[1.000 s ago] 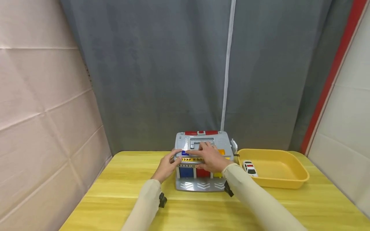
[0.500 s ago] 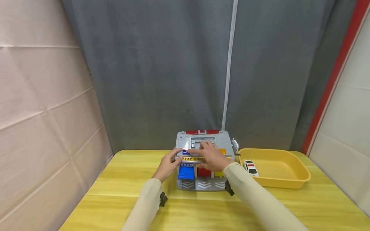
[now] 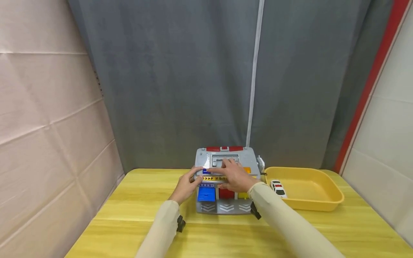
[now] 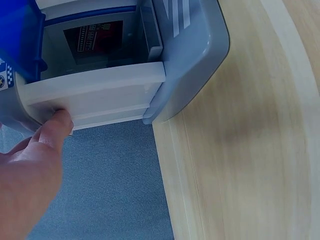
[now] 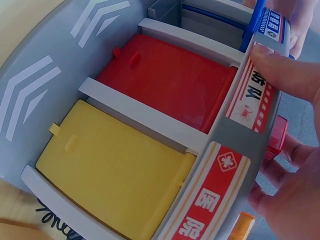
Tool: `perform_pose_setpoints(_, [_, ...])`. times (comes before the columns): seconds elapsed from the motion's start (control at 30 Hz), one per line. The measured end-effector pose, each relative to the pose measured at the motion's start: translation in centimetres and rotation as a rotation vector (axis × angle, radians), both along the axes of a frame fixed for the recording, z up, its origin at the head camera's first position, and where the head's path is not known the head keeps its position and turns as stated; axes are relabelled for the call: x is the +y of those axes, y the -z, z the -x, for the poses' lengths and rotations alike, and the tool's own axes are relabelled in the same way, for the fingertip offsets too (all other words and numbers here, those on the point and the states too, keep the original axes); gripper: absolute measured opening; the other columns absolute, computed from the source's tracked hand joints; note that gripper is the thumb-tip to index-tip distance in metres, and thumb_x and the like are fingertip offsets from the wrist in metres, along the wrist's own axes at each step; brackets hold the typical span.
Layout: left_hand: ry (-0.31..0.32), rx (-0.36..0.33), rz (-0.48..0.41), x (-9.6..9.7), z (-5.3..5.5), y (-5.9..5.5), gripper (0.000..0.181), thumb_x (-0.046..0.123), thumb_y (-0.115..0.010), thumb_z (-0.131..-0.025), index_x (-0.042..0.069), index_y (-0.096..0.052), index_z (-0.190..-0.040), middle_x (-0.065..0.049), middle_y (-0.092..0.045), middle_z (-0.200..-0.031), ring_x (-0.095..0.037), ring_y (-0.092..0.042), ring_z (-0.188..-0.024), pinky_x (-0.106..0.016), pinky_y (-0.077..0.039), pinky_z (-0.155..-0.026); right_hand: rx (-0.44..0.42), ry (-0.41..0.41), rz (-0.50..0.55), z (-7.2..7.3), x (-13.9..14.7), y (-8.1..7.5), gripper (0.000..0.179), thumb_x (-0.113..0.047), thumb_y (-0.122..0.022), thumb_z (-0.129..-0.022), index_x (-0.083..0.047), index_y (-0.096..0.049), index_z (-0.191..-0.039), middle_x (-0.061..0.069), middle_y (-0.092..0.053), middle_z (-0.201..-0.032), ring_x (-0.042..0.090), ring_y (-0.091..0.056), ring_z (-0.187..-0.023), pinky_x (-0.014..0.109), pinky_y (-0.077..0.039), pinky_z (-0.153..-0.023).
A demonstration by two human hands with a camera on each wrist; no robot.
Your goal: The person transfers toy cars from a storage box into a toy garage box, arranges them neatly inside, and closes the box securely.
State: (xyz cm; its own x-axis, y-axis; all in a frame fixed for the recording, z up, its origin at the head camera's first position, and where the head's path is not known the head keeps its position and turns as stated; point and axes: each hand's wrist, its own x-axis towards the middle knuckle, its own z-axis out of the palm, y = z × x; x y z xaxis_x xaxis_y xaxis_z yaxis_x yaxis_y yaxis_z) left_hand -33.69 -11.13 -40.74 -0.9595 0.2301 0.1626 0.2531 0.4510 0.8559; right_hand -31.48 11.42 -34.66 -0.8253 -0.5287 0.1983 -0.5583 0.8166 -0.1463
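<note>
A grey toy garage (image 3: 248, 157) stands on the table with its doors facing me. Its blue door (image 3: 206, 194) is swung up and outward, and the left wrist view shows the bay behind it. The red door (image 5: 170, 80) and yellow door (image 5: 112, 165) are down. My left hand (image 3: 184, 185) grips the garage's left top corner, one digit against the side wall. My right hand (image 3: 237, 177) spans the front roof edge: the thumb lies on the front sign (image 5: 245, 112), and the index finger reaches the blue button (image 3: 205, 171) on the roof.
A yellow tray (image 3: 309, 206) sits right of the garage, with a white toy car (image 3: 278, 189) at its left side. A white piece (image 3: 260, 163) sticks out from the garage's right side. A grey curtain (image 3: 180, 89) hangs behind the wooden table (image 3: 129, 215).
The blue door has swung up from flat against the front to sticking outward. Both hands stay in place on the garage.
</note>
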Motion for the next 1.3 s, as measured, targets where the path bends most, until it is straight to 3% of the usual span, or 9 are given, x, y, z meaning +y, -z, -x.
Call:
perform_pose_setpoints(0.33, [-0.006,-0.003,-0.002,0.0,0.3,0.4,0.041,0.039,-0.054,-0.103,0.028,-0.055,-0.142,-0.018,-0.023,-0.167,-0.048,-0.042,-0.143,-0.057,-0.041,-0.115,-0.001,-0.035,-0.037,0.0,0.3,-0.3,0.072,-0.030,-0.082,-0.083,-0.038,-0.049,-0.147,0.009,-0.060,-0.123,0.026,-0.050,-0.114,0.047,-0.053,-0.099])
perform_pose_setpoints(0.53, [-0.022,0.003,-0.012,0.2,0.2,0.4,0.042,0.038,-0.055,-0.103,0.027,-0.055,-0.143,-0.018,-0.024,-0.167,-0.048,-0.044,-0.142,-0.057,-0.042,-0.115,-0.088,-0.024,0.060,-0.4,1.9,-1.3,0.085,-0.033,-0.083,-0.081,-0.037,-0.038,-0.153,0.011,-0.053,-0.143,0.030,-0.054,-0.124,0.053,-0.055,-0.103])
perform_pose_setpoints(0.7, [-0.028,0.002,-0.023,0.4,0.2,0.3,0.042,0.037,-0.055,-0.102,0.027,-0.055,-0.143,-0.017,-0.023,-0.167,-0.047,-0.043,-0.142,-0.056,-0.041,-0.115,-0.088,0.003,0.112,-0.6,3.9,-2.3,0.085,-0.042,-0.082,-0.081,-0.035,-0.038,-0.154,0.014,-0.049,-0.150,0.036,-0.053,-0.129,0.060,-0.054,-0.101])
perform_pose_setpoints(1.0, [-0.036,0.010,-0.036,0.5,0.4,0.3,0.042,0.035,-0.056,-0.102,0.026,-0.055,-0.143,-0.017,-0.023,-0.167,-0.045,-0.039,-0.146,-0.054,-0.039,-0.117,-0.086,0.085,0.151,-0.9,6.8,-2.7,0.080,-0.041,-0.078,-0.085,-0.030,-0.039,-0.154,0.013,-0.050,-0.146,0.034,-0.054,-0.124,0.057,-0.055,-0.101])
perform_pose_setpoints(1.2, [-0.042,0.026,-0.030,0.3,0.2,0.5,0.040,0.033,-0.056,-0.102,0.025,-0.056,-0.142,-0.017,-0.026,-0.166,-0.044,-0.034,-0.149,-0.057,-0.038,-0.118,-0.014,0.090,0.155,-0.8,8.3,-2.3,0.077,-0.035,-0.078,-0.086,-0.023,-0.042,-0.153,0.015,-0.055,-0.141,0.032,-0.057,-0.120,0.057,-0.054,-0.102])
perform_pose_setpoints(1.3, [-0.049,0.019,-0.032,0.4,0.0,0.5,0.040,0.032,-0.056,-0.103,0.026,-0.056,-0.142,-0.016,-0.025,-0.167,-0.043,-0.032,-0.150,-0.057,-0.036,-0.119,0.022,0.080,0.164,-0.9,9.2,-2.1,0.076,-0.032,-0.078,-0.086,-0.019,-0.043,-0.152,0.016,-0.059,-0.131,0.030,-0.059,-0.110,0.052,-0.058,-0.094])
